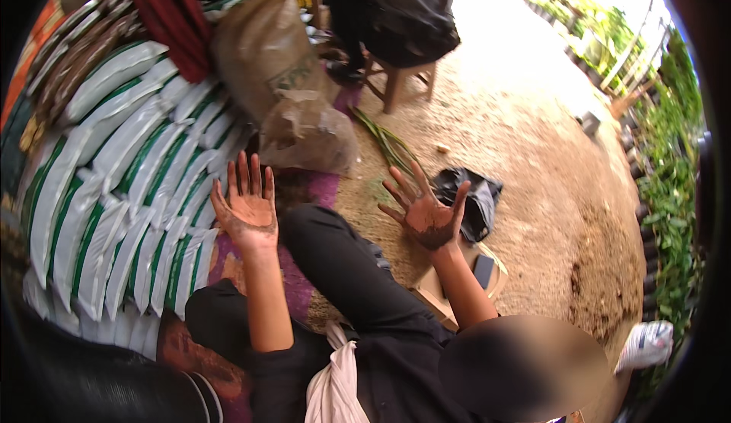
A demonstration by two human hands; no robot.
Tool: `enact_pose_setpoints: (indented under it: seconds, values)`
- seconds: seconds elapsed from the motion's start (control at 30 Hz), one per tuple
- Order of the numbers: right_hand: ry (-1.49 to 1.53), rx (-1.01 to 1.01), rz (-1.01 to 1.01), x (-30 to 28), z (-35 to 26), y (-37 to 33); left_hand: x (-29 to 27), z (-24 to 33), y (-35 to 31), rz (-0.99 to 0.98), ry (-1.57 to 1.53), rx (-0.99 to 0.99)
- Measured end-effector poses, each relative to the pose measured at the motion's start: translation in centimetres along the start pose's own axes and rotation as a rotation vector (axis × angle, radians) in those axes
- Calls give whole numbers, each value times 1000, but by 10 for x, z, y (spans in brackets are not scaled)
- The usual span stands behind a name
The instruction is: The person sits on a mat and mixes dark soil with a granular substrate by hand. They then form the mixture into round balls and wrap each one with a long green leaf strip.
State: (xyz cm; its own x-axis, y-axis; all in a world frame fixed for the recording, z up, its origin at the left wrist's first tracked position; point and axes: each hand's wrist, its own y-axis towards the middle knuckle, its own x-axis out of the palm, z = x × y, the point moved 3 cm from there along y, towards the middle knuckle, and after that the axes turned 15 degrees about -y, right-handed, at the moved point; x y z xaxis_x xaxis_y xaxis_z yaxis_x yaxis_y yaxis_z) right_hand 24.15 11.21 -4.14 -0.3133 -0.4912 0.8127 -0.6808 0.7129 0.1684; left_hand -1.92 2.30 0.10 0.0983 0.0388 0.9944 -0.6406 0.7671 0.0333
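Both of my hands are raised with palms up and hold nothing. My left hand [251, 213] is open, its fingers spread, with dark soil smeared over the palm and fingertips. Above my folded leg in black trousers, my right hand [430, 210] is open too, its palm and heel darkened with soil. Just behind the right hand lies a crumpled black plastic bag [480, 198] on the ground. Long green stalks [384, 137] lie beyond its fingertips. Beyond the left hand sits a translucent plastic bag [308, 134], leaning against a large brown woven sack [263, 50].
White and green filled bags [126, 187] are piled at left. A dark phone [483, 271] rests on a tan object [434, 293] by my right forearm. A person in black [403, 19] sits on a stool [396, 84] ahead. Potted plants [670, 194] line the right; a black cylinder [99, 377] lies lower left.
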Motion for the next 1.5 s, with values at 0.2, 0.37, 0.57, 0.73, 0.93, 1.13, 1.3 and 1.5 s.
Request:
enact_pose_setpoints:
  seconds: [0.2,0.37,0.57,0.73,0.93,1.13,1.3,1.5]
  values:
    - [60,117,-204,116,53,68,12,33,-36,-139,558,364]
    - [166,193,-331,160,109,95,6,33,-68,-287,1127,375]
    - [201,285,-373,185,152,85,-34,55,-77,-112,1033,211]
    - [148,278,-390,186,152,78,-45,64,-85,-127,906,98]
    - [147,212,-413,195,147,74,-37,53,-89,-134,733,73]
    - [155,226,-430,195,158,81,-28,46,-88,-17,646,244]
    - [131,207,-437,171,170,95,-26,31,-77,56,740,395]
    - [140,193,-260,102,175,106,-84,10,-67,275,753,-44]
